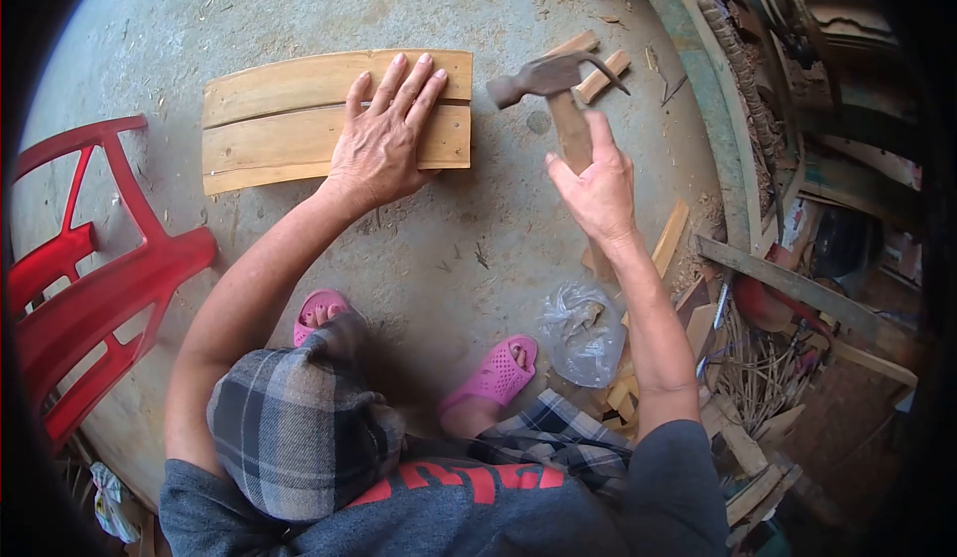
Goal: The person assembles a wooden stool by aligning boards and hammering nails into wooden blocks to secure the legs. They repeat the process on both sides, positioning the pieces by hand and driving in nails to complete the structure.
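A small wooden piece made of two pale boards [269, 139] lies on the concrete floor ahead of me, a narrow gap running between the boards. Small nail heads show near its right end. My left hand [384, 139] rests flat on that right end, fingers spread across both boards. In my right hand [598, 183] is a claw hammer [546, 79], gripped by its wooden handle. The hammer's head is raised just right of the boards, its striking face pointing left and its claw to the right. What lies beneath the boards is hidden.
A red plastic chair [110, 258] lies on the left. Wood offcuts [603, 77] are scattered beyond the hammer. A clear plastic bag [583, 333] sits near my pink sandal [498, 373]. Scrap wood, sticks and a long green beam [713, 109] crowd the right side.
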